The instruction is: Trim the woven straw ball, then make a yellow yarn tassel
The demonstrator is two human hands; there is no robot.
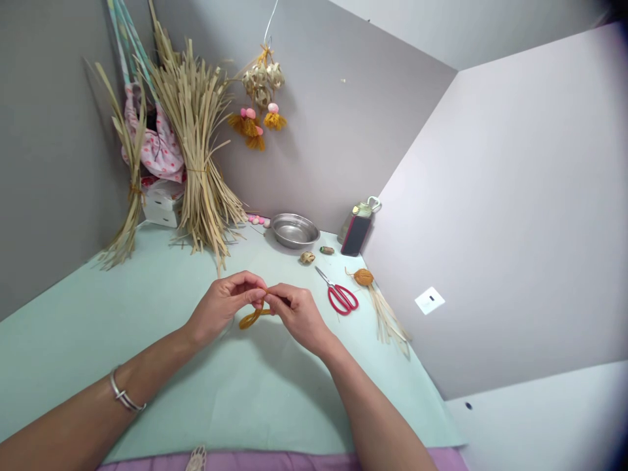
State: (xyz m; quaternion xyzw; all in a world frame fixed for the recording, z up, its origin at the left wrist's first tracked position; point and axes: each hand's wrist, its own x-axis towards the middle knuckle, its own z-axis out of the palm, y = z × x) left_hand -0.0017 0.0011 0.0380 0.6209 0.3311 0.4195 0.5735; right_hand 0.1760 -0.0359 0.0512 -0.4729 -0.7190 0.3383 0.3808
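Note:
Over the middle of the pale green tabletop, my left hand (226,304) and my right hand (298,314) meet fingertip to fingertip. Both pinch a small looped bundle of mustard-yellow yarn (251,320), whose loops hang below the fingers. The exact spot where the fingertips grip it is partly hidden. Right of my right hand lie red-handled scissors (339,296), their blades slightly apart and pointing away. Beyond them rest a small woven straw ball (307,258) and a small spool-like piece with a green end (326,250).
A metal bowl (295,231) stands at the back, beside pink beads (257,220). A phone (356,235) leans on a jar at the right wall. A yarn ball (364,277) lies near straw strips (387,317). Straw bundles (196,144) stand at left; tasselled ornaments (260,85) hang above.

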